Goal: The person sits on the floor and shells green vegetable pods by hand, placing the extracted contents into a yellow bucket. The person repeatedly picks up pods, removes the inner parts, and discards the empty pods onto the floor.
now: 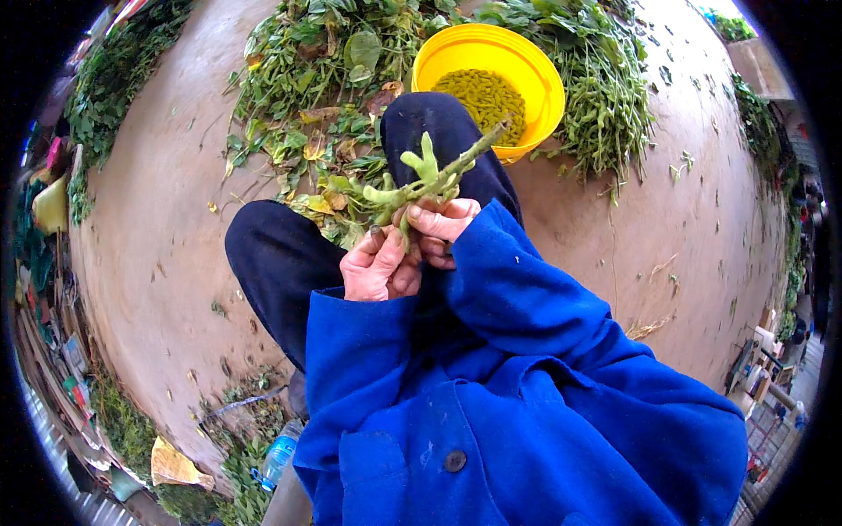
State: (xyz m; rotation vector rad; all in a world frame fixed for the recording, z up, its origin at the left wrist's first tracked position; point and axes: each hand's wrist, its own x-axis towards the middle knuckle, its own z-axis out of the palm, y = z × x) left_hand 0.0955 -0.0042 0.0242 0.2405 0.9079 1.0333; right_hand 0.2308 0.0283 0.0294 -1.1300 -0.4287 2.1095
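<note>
My left hand and my right hand meet above my lap, both at a green soybean stalk with fuzzy pods on it. The left thumb and fingers pinch a pod low on the stalk. The right thumb presses on the stem just beside it, and the cut stem end points up to the right. Beyond my knee stands a yellow plastic bucket, with many loose green pods lying in it. The fingertips under the stalk are partly hidden.
Pulled soybean plants lie right of the bucket; a heap of leafy stalks lies to its left. Greenery lines the concrete floor at both sides. A plastic bottle and a yellowish sack lie at the lower left.
</note>
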